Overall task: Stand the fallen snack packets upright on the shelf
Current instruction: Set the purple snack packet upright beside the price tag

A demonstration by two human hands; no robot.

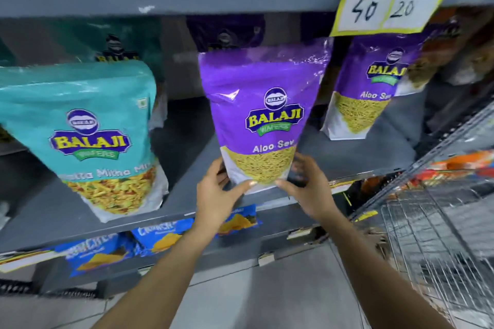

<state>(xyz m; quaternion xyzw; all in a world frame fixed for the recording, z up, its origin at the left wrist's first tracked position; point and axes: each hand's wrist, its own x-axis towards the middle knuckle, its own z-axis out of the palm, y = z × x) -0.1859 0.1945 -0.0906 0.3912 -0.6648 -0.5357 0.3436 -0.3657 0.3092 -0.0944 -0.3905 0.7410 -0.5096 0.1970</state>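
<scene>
A purple Aloo Sev packet stands upright at the middle of the grey shelf, near its front edge. My left hand holds the packet's lower left corner, thumb across the front. My right hand holds its lower right corner the same way. A second purple Aloo Sev packet stands upright further right and deeper on the shelf. A teal Khatta Mitha packet stands upright at the left. More purple and teal packets show dimly behind them.
A yellow price tag reading 40 and 20 hangs from the shelf above. Blue chip packets lie on the lower shelf. A wire rack with orange packets stands at the right. Grey floor tiles lie below.
</scene>
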